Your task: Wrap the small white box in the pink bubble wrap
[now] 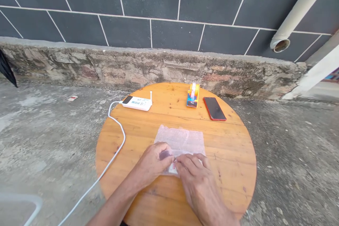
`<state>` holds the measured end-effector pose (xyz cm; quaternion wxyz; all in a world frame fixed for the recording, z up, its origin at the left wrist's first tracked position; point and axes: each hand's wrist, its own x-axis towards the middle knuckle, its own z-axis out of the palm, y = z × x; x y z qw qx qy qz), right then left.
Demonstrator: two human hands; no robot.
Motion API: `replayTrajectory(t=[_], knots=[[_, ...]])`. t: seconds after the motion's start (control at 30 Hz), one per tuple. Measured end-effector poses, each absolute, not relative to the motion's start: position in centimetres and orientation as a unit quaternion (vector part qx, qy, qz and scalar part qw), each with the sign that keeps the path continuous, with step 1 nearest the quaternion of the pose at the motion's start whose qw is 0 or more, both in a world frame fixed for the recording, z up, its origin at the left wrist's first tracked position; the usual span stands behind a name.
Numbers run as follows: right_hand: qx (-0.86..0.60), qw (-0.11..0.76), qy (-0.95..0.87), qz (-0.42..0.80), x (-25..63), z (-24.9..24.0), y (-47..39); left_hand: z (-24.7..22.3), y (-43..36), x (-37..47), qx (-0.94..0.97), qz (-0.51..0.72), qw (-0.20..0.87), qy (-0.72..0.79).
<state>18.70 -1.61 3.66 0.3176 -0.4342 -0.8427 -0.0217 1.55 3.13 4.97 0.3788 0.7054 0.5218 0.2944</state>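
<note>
A sheet of pinkish, see-through bubble wrap (182,139) lies on the table, its near part under my hands. On its near end sits a small flat white item with red marks (173,168), mostly covered by my fingers. My left hand (155,160) closes thumb and fingers at the item's left side, and a dark patch shows between thumb and forefinger. From the right, my right hand (196,178) has its fingers bent and pressed together, the tips meeting the left thumb at the item. What exactly lies under the fingertips is hidden.
On the round wooden table (225,152) are a white power strip (137,103) at far left, its white cable (120,144) running off the left edge, a yellow-and-blue tape dispenser (193,96) and a red-edged phone (214,108). A stone-based wall (148,69) stands behind.
</note>
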Motion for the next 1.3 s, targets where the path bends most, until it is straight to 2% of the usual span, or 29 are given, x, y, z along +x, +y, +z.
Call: replayTrajectory(t=[0.1,0.27,0.43,0.63,0.83,0.97,1.3], knots=[[-0.433,0.305,-0.848,-0.02,19.0,3.9,-1.4,4.8,2.9,0.1,0.707,0.295,0.354,0.537],[-0.433,0.277,-0.857,-0.024,18.9,5.0,-1.3,3.9,2.2,-3.0,0.659,0.301,0.401,0.56],[-0.432,0.263,-0.862,-0.035,19.0,5.0,-1.0,3.3,0.3,-5.0,0.571,0.358,0.419,0.608],[-0.432,0.251,-0.866,-0.033,19.1,5.0,-1.0,3.6,-2.2,-5.9,0.451,0.33,0.592,0.58],[-0.43,0.237,-0.87,-0.049,19.0,5.2,-0.9,4.4,-1.7,-4.1,0.4,0.306,0.657,0.56],[-0.422,0.24,-0.873,-0.05,19.0,5.1,-0.8,4.2,-1.0,-2.8,0.407,0.335,0.645,0.553],[-0.435,0.197,-0.878,-0.04,19.1,5.0,-0.7,3.0,-0.5,-0.9,0.425,0.363,0.53,0.638]])
